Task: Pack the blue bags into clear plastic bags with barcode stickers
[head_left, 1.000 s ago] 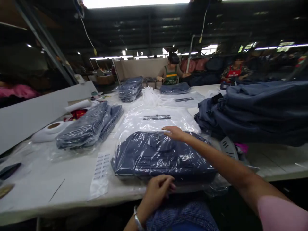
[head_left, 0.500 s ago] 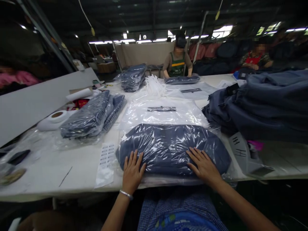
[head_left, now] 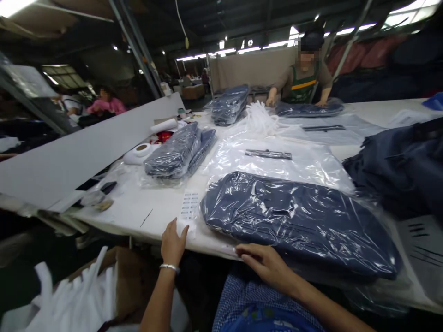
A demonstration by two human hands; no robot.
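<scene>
A dark blue folded fabric item in a clear plastic bag [head_left: 294, 212] lies slanted at the front of the table. Left of it rests a white sheet of small printed labels [head_left: 189, 207]. My left hand [head_left: 174, 242] is at the near end of this sheet, its thumb spread away from the fingers. Just off the table's front edge, beside the bag's near side, is my right hand [head_left: 265, 265]. Its fingers are drawn together, with a tiny pale spot at the tips that is too small to name.
Bagged blue items [head_left: 176, 154] are stacked left, beside a white roll [head_left: 141, 152]. A flat clear bag [head_left: 228, 159] and white strips [head_left: 259, 120] lie beyond. Blue fabric [head_left: 404, 166] is heaped right. Below left stands a carton [head_left: 129, 281]. A co-worker [head_left: 304, 78] handles another bag opposite.
Both hands have come off the bagged item. My left hand has moved to the label sheet, my right hand back to the table edge. The bag now lies slanted, and the view has turned left.
</scene>
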